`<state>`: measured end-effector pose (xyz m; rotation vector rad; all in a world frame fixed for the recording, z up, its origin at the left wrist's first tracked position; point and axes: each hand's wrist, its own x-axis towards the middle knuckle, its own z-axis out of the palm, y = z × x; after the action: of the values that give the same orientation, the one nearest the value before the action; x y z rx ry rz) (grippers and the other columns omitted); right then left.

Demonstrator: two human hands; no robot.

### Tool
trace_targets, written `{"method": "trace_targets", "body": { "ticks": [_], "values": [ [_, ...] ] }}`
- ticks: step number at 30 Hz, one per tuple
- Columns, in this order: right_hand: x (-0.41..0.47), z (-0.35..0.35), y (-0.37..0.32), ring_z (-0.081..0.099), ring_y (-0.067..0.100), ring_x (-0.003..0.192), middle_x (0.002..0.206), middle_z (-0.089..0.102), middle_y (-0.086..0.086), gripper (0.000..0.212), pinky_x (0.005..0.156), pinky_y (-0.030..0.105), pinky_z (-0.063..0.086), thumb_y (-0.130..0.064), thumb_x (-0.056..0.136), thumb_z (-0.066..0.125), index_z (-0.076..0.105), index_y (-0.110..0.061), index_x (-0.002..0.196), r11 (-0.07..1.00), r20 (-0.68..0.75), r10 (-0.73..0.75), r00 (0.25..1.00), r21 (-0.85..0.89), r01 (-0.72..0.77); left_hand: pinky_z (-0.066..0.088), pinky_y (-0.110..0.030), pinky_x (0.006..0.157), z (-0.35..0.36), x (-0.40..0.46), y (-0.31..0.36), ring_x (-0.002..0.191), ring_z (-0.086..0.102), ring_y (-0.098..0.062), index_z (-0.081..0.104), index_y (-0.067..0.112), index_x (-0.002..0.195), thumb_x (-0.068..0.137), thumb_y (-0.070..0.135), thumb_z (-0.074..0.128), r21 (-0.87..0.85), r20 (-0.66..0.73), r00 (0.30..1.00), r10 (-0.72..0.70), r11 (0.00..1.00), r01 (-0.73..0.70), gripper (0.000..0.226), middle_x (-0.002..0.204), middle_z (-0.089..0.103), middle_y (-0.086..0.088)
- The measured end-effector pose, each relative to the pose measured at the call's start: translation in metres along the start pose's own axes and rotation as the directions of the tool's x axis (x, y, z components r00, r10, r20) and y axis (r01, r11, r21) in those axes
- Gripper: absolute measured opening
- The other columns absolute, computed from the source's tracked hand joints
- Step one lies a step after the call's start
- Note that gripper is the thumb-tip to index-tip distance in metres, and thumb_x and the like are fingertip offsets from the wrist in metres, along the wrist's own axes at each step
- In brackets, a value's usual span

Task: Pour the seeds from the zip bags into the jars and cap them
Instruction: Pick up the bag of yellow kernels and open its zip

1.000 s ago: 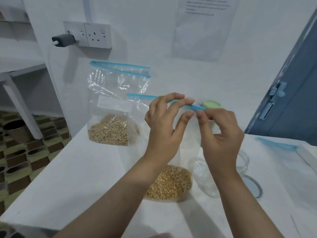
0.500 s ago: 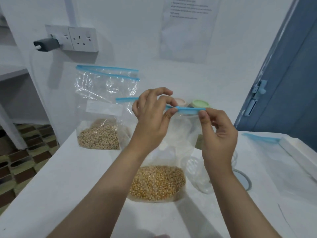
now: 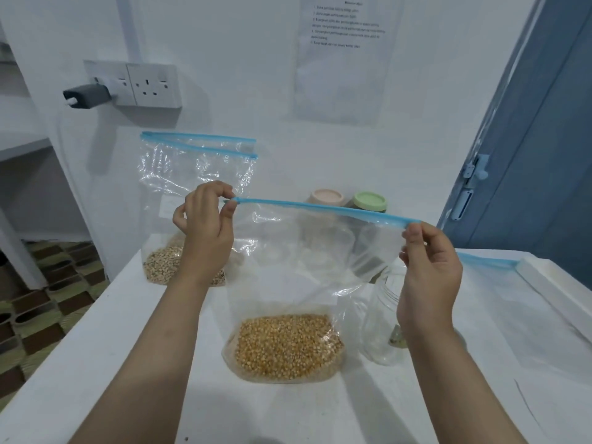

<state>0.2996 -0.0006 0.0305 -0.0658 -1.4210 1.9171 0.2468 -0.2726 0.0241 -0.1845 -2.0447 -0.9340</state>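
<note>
A clear zip bag (image 3: 298,267) with yellow corn kernels in its bottom stands on the white table (image 3: 128,363). My left hand (image 3: 205,225) pinches the left end of its blue zip strip and my right hand (image 3: 429,267) pinches the right end, so the strip is stretched straight between them. Behind my left hand a second zip bag (image 3: 192,174) with pale seeds leans at the wall. An uncapped clear jar (image 3: 381,318) stands by my right wrist, partly hidden behind the bag. A pink-lidded jar (image 3: 326,198) and a green-lidded jar (image 3: 370,201) stand at the back.
A flat empty zip bag (image 3: 519,302) lies on the right of the table beside a white ledge (image 3: 554,283). A wall socket with a grey plug (image 3: 86,94) is at upper left, a blue door (image 3: 538,139) at right. The table's left edge drops to a tiled floor.
My hands have moved apart along the blue zip strip: the left hand slid to its left end and the right hand to its right end. The whole strip is now in view.
</note>
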Motion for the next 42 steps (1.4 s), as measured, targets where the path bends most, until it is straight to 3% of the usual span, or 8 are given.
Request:
{"method": "trace_targets", "body": {
  "ticks": [3,9,14,25,31,35,38,42],
  "values": [
    [-0.003,0.002,-0.001,0.050,0.005,0.071,0.072,0.062,-0.017,0.010,0.070,0.017,0.047,-0.024,0.097,0.063,0.069,-0.026,0.089,1.000,0.017,0.002,1.000,0.020,-0.002,0.024,-0.030,0.103,0.001,-0.003,0.006,0.105,0.043,0.014,0.044,0.031,0.107,0.104,0.020,0.039,-0.109,0.019,0.998,-0.053,0.993,0.055,0.013,0.112,0.059,0.013],
    [0.001,0.000,-0.005,0.065,0.001,0.091,0.091,0.074,-0.014,0.012,0.087,0.022,0.053,-0.019,0.094,0.065,0.071,-0.030,0.096,1.000,0.089,0.024,0.996,0.000,-0.024,0.051,-0.017,0.078,0.000,0.000,0.023,0.074,0.065,-0.004,0.056,0.020,0.101,0.106,0.012,0.045,-0.600,0.020,0.939,-0.344,0.747,0.286,0.014,0.081,0.067,0.004],
    [0.009,0.001,-0.008,0.060,0.000,0.084,0.086,0.070,-0.017,0.010,0.080,0.021,0.050,-0.019,0.095,0.064,0.070,-0.027,0.093,0.998,0.191,-0.027,0.981,-0.051,0.037,0.052,-0.018,0.072,0.000,0.010,0.033,0.066,0.059,0.000,0.052,0.022,0.098,0.108,0.011,0.038,-0.648,-0.026,0.930,-0.366,0.714,0.263,0.021,0.071,0.064,0.016],
    [0.023,0.016,-0.009,0.057,0.014,0.086,0.083,0.064,-0.007,0.013,0.092,0.039,0.049,-0.019,0.097,0.061,0.066,-0.024,0.086,0.998,0.259,-0.024,0.966,0.070,0.006,0.040,-0.014,0.063,-0.004,0.037,0.042,0.062,0.045,-0.001,0.050,0.022,0.095,0.108,0.008,0.035,-0.728,-0.079,0.933,-0.351,0.659,0.186,0.024,0.085,0.049,0.006],
    [0.021,0.025,-0.005,0.064,0.010,0.070,0.082,0.062,-0.003,0.004,0.084,0.038,0.054,-0.006,0.099,0.055,0.055,-0.008,0.102,0.996,0.301,-0.008,0.953,0.086,-0.019,0.043,-0.012,0.069,-0.017,0.062,0.051,0.067,0.048,0.002,0.051,0.021,0.096,0.106,0.007,0.038,-0.710,-0.159,0.947,-0.278,0.699,0.086,0.021,0.085,0.050,0.002],
    [0.021,0.020,0.005,0.067,0.019,0.077,0.100,0.061,-0.004,0.039,0.078,0.031,0.058,0.002,0.097,0.056,0.060,-0.032,0.114,0.967,0.412,-0.142,0.900,-0.136,0.215,0.042,-0.018,0.071,-0.016,0.060,0.049,0.068,0.046,-0.003,0.054,0.026,0.098,0.104,0.014,0.043,-0.644,-0.155,0.974,-0.167,0.764,0.028,0.018,0.081,0.054,0.012],
    [0.020,0.015,0.017,0.065,0.009,0.076,0.100,0.060,-0.002,0.029,0.072,0.031,0.057,0.000,0.094,0.062,0.069,-0.026,0.105,0.833,0.517,-0.251,0.819,-0.316,0.455,0.042,-0.021,0.074,-0.008,0.047,0.040,0.070,0.046,-0.006,0.055,0.030,0.098,0.102,0.018,0.045,-0.616,-0.125,0.979,-0.161,0.786,0.051,0.016,0.077,0.055,0.018],
    [0.015,0.008,0.028,0.061,0.005,0.091,0.100,0.060,-0.008,0.018,0.071,0.013,0.048,-0.003,0.092,0.067,0.071,-0.020,0.097,0.724,0.568,-0.304,0.765,-0.384,0.573,0.043,-0.021,0.077,-0.006,0.038,0.034,0.070,0.048,-0.005,0.056,0.028,0.099,0.103,0.015,0.046,-0.611,-0.113,0.976,-0.187,0.788,0.080,0.017,0.080,0.056,0.015]
  ]
}}
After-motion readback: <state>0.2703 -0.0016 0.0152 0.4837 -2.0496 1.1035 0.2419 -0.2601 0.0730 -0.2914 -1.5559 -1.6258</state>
